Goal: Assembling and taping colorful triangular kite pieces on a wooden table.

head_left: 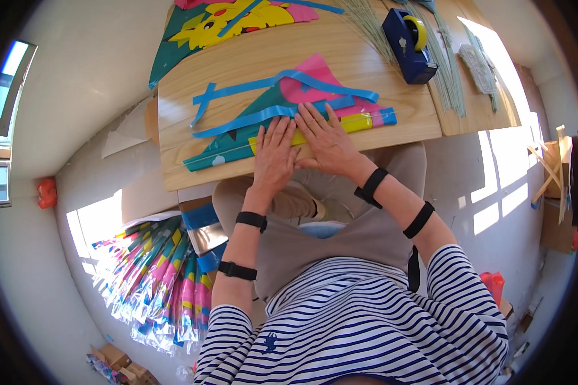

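A folded sheet of thin green, pink and yellow material, apparently a kite (237, 142), lies on the wooden table in front of me. Long blue ribbon tails (237, 122) loop across its top. My left hand (276, 157) rests palm down on the sheet's near part, fingers stretched toward the ribbon. Beside it, my right hand (329, 142) lies flat on the yellow strip with fingers spread. The hands meet near the thumbs, and neither grips anything. Some of the sheet under the palms is hidden.
Another kite (205, 32) with a yellow cartoon figure lies at the table's far left. A blue tape dispenser (408, 54) stands at the far right by bundles of thin pale sticks (446, 70). Many wrapped kites (154, 276) are piled left on the floor beside a box (204, 228).
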Demonstrator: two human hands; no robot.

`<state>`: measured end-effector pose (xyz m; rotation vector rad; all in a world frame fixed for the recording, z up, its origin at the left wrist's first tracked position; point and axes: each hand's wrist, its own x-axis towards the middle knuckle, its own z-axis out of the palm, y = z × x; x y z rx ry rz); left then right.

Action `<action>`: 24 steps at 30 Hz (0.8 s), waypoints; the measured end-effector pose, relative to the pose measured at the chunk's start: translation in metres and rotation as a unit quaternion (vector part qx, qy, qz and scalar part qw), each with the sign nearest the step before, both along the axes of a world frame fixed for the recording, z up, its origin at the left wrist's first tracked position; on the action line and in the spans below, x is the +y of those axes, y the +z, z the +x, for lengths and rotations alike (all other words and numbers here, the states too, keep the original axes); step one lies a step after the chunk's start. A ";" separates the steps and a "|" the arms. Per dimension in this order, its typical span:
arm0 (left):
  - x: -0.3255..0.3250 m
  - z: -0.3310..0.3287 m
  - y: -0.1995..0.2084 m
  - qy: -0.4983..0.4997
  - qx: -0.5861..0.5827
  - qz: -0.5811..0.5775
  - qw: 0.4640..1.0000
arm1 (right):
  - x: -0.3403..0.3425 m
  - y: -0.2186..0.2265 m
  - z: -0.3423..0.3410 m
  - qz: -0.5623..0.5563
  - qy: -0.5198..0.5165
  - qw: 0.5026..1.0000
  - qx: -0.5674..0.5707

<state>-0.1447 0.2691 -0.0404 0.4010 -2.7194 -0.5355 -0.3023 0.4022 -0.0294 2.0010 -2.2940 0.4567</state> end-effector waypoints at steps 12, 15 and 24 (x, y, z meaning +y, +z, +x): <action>-0.007 0.005 0.021 -0.007 0.066 0.026 0.997 | 0.001 0.000 -0.001 0.009 0.007 0.999 -0.042; -0.024 0.004 0.046 0.041 0.130 0.015 0.991 | 0.002 0.002 -0.001 0.015 0.004 0.999 -0.052; -0.073 -0.036 0.042 0.125 0.000 0.024 0.992 | 0.000 0.003 0.002 0.010 0.004 0.998 -0.064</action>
